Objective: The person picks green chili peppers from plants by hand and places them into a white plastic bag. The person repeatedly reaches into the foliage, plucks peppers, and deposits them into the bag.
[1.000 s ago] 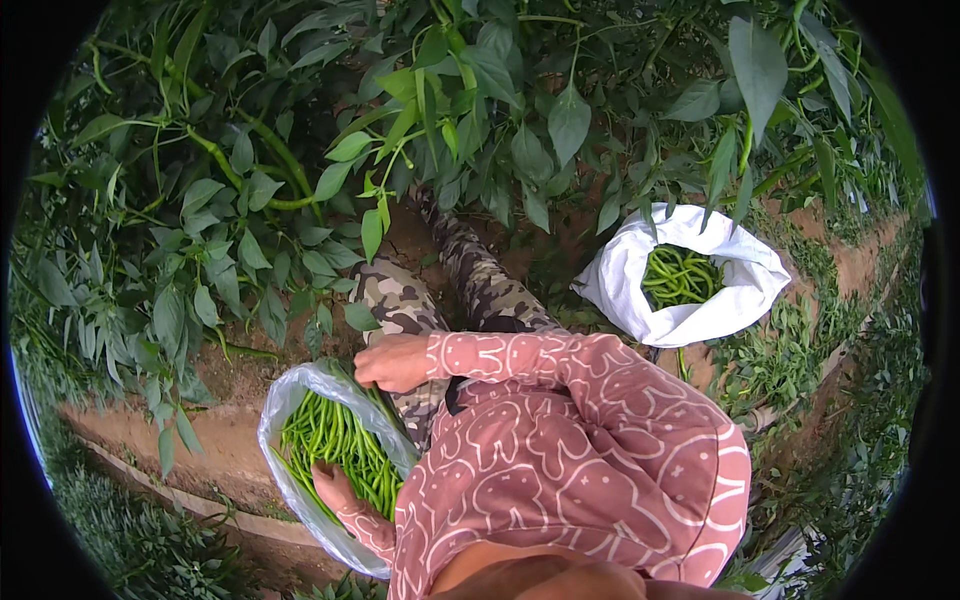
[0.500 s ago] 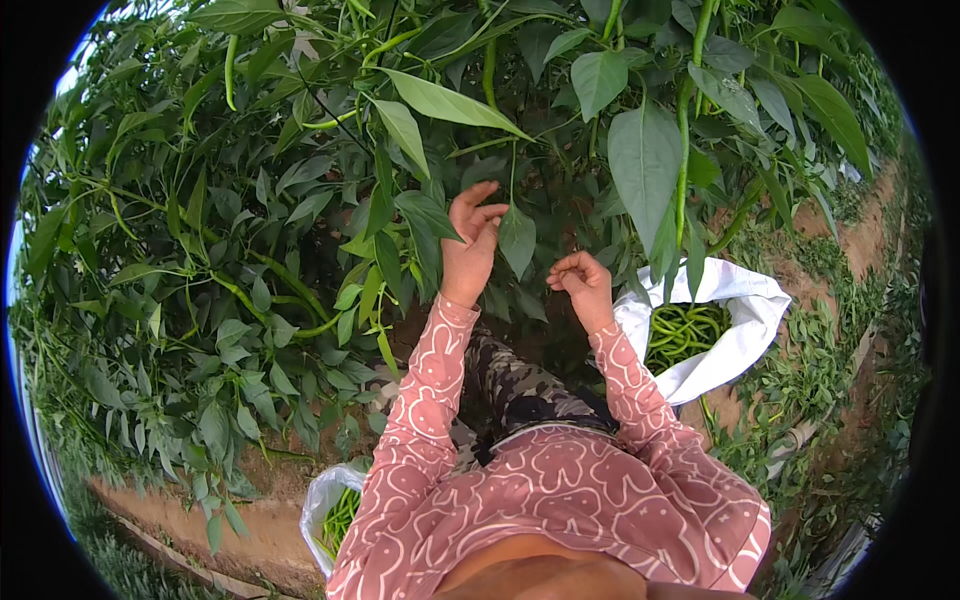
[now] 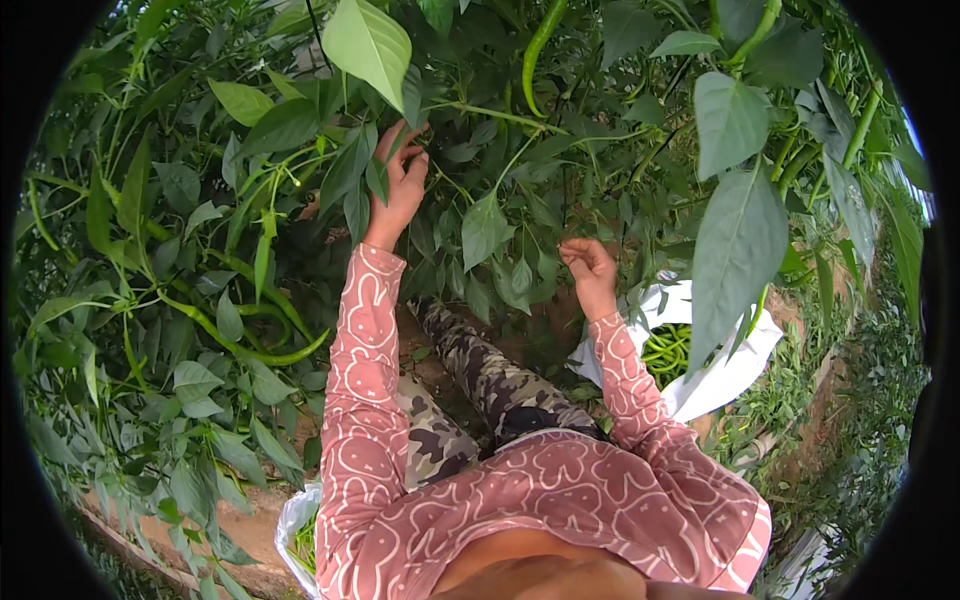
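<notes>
My left hand [image 3: 398, 185] reaches up into the leaves of a pepper plant [image 3: 480, 225], its fingers apart and partly behind foliage at the tips. Lower and to the right, my right hand [image 3: 590, 268] has its fingers curled in a pinch beside the leaves; anything held there is too small to make out. Long green peppers hang around, one [image 3: 541, 55] above both hands and another [image 3: 275, 355] to the lower left.
A white woven sack [image 3: 730, 360] of picked peppers stands at the right, partly behind leaves. A translucent bag [image 3: 295, 520] with more peppers is at lower left on the soil. My camouflage-clad legs [image 3: 470, 365] extend under the plants.
From low by the bag, both hands have risen into the foliage. Over the last half second my left hand has gone higher and leftward, and my right hand slightly up.
</notes>
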A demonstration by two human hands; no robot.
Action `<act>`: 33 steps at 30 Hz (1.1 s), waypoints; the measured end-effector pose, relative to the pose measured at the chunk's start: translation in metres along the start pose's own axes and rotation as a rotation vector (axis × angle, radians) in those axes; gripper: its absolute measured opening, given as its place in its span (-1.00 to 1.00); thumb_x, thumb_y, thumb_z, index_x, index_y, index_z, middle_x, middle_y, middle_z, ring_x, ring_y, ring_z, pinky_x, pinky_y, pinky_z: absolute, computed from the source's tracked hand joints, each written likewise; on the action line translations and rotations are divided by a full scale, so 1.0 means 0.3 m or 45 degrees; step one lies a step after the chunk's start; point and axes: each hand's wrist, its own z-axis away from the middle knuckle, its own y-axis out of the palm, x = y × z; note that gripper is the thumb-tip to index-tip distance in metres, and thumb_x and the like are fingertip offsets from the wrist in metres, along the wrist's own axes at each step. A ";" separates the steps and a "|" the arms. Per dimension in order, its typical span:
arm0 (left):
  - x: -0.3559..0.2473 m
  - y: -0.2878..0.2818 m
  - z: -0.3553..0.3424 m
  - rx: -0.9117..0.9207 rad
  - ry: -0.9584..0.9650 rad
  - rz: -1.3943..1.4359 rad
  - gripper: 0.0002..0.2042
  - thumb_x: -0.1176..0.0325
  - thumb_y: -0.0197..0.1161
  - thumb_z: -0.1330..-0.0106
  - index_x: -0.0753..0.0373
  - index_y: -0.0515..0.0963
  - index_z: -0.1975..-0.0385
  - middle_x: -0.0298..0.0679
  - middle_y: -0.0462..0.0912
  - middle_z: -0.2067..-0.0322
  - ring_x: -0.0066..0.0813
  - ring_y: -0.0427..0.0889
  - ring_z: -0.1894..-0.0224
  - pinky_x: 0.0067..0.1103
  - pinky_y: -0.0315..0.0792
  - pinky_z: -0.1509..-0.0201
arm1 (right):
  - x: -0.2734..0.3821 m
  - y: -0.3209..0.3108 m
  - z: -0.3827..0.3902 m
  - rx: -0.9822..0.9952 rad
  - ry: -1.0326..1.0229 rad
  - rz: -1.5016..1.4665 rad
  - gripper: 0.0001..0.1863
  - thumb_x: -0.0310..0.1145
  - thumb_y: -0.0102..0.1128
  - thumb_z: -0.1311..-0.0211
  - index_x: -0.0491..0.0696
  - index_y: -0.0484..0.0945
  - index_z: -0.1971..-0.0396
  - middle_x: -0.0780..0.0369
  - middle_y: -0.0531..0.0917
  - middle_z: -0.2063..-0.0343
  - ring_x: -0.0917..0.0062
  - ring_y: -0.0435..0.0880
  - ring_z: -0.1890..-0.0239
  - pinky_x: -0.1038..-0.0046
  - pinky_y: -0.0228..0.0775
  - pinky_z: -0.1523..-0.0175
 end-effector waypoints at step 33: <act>0.008 -0.001 -0.089 0.194 -0.175 -0.158 -0.48 0.65 -0.03 -0.18 0.37 0.15 -0.21 -0.12 0.40 -0.10 -0.54 0.46 0.19 -0.65 0.35 0.05 | 0.005 0.196 -0.441 -0.084 -0.774 1.239 -0.71 -0.39 0.05 -0.09 -0.08 0.46 0.14 -0.01 0.57 0.29 0.05 0.53 0.24 0.18 0.39 0.16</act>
